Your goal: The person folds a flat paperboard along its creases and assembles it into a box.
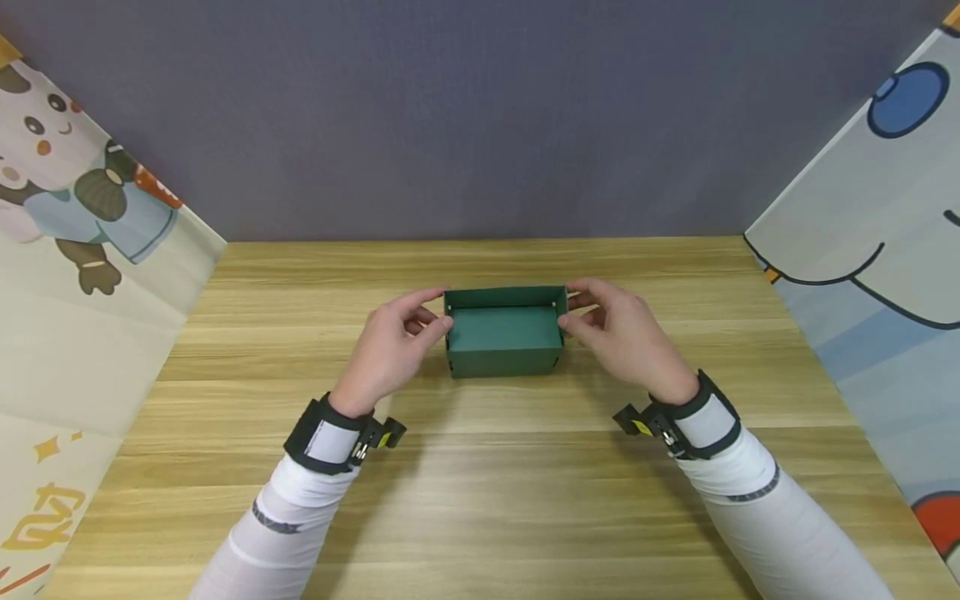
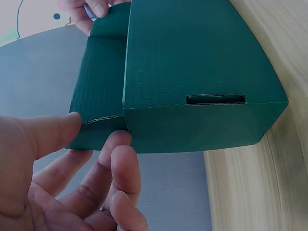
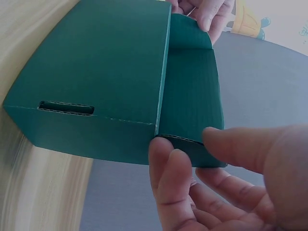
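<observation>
A small green cardboard box (image 1: pixel 505 362) stands on the wooden table, open at the top toward the head camera. My left hand (image 1: pixel 386 342) pinches its left end, thumb on the inner side of the short end wall and fingers outside. At the opposite end my right hand (image 1: pixel 622 333) does the same, thumb against the edge and fingers behind. Seen from the left wrist, a flap edge (image 2: pixel 102 119) lies between thumb and fingers, beside a narrow slot along the fold. The right wrist view has a matching flap edge (image 3: pixel 180 139) at the right thumb's tip.
The wooden tabletop (image 1: pixel 495 492) reaches toward me below both forearms. A dark grey-blue panel (image 1: pixel 480 125) rises behind it. Cartoon-printed panels flank the table, one on the left (image 1: pixel 75 350) and one on the right (image 1: pixel 847 292). Each wrist wears a strapped camera.
</observation>
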### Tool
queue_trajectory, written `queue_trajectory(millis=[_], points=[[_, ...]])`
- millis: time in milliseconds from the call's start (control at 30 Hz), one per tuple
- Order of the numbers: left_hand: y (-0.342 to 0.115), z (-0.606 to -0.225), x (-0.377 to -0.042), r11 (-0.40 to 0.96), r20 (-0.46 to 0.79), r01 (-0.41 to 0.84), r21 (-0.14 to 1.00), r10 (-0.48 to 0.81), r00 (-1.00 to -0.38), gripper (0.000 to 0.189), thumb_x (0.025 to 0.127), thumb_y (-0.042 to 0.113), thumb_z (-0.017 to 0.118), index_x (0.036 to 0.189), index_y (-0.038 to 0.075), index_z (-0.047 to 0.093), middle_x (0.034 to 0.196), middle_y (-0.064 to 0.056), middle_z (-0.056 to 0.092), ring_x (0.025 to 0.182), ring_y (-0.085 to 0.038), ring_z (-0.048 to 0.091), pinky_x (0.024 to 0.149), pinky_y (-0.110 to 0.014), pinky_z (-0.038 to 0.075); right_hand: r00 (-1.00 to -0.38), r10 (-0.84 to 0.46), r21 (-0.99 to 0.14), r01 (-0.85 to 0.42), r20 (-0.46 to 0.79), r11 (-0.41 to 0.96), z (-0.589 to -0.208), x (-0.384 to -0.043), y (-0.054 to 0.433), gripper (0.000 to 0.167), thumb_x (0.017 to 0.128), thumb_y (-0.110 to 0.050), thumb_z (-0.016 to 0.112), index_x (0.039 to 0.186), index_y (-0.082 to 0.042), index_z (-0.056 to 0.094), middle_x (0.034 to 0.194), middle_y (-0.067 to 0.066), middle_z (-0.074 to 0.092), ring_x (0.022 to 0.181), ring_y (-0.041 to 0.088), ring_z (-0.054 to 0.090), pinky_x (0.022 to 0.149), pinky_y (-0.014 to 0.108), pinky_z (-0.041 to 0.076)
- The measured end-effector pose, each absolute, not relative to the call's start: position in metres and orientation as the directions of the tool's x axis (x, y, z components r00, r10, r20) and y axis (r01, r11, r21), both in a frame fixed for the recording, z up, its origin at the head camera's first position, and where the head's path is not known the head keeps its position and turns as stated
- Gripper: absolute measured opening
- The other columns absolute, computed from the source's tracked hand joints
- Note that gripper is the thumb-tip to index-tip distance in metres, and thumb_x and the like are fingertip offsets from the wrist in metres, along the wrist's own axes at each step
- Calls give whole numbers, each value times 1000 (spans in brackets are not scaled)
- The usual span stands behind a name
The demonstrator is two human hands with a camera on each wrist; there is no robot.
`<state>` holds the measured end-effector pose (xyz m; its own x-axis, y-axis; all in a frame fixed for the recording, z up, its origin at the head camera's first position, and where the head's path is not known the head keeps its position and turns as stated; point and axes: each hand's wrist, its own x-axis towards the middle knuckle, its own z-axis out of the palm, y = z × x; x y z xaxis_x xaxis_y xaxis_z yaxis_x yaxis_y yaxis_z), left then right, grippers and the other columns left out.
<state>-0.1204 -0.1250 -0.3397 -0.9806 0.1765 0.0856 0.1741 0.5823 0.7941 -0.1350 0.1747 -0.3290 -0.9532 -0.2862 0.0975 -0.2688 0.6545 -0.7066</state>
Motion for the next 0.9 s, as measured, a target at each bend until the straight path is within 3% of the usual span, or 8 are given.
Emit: queue_trajectory(millis=[467, 733, 900], points=[[-126, -343, -120, 531, 71, 174, 829, 209, -975, 44, 93, 27, 66, 135, 25, 55, 97, -1, 65, 74, -15, 67, 57, -34, 52, -946, -294, -721, -299, 137, 626, -333, -132, 178, 40, 90, -20, 69, 127, -15, 56, 108, 5, 68, 83, 14, 68, 68, 29, 56], [-123, -343, -124, 412, 27, 99, 906, 177, -984, 48, 94, 53, 53, 126, 19, 61, 99, -10, 63, 65, -20, 69, 61, -37, 59, -960, -259, -839, -226, 106, 495, -335, -136, 180, 37, 97, -39, 55, 118, -9, 64, 104, 11, 68, 74, 23, 70, 66, 33, 59], [-121, -341, -126, 402, 17, 77, 913, 150, -988, 44, 96, 51, 51, 120, 16, 64, 96, -10, 64, 61, -21, 68, 58, -34, 59, -966, -240, -859, -204, 98, 469, -333, -137, 179, 35, 97, -37, 56, 110, -6, 66, 102, 12, 66, 72, 21, 70, 65, 37, 59]])
